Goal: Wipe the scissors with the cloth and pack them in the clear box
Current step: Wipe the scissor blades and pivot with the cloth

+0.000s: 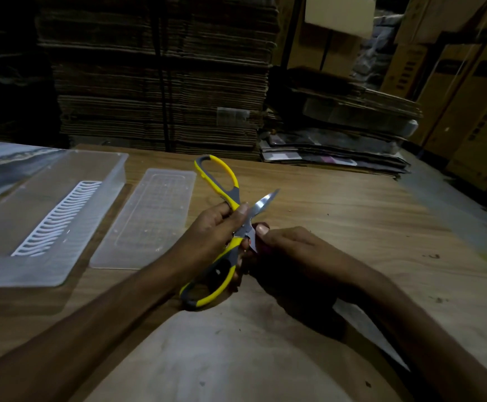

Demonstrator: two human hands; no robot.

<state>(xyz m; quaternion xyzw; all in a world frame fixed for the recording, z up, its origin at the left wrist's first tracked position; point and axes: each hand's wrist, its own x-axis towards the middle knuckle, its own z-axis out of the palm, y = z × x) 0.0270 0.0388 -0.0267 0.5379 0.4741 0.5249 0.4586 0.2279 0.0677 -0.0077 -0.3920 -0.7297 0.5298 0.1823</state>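
Yellow-and-grey scissors (218, 181) are held spread wide above the wooden table, one handle loop pointing away, the other toward me. My left hand (213, 227) grips them near the pivot. My right hand (291, 253) pinches the lower blade through a dark, barely visible cloth (261, 248). One bare blade tip (266, 200) points up to the right. The clear box (19, 271) lies at the left with a white slotted insert (58, 217) inside it. Its clear lid (146, 221) lies flat beside it.
The wooden table (352, 216) stretches to the right. A pale sheet (222, 358) lies at the near edge under my arms. Stacks of flattened cardboard (161, 82) and brown cartons (468, 111) stand behind the table.
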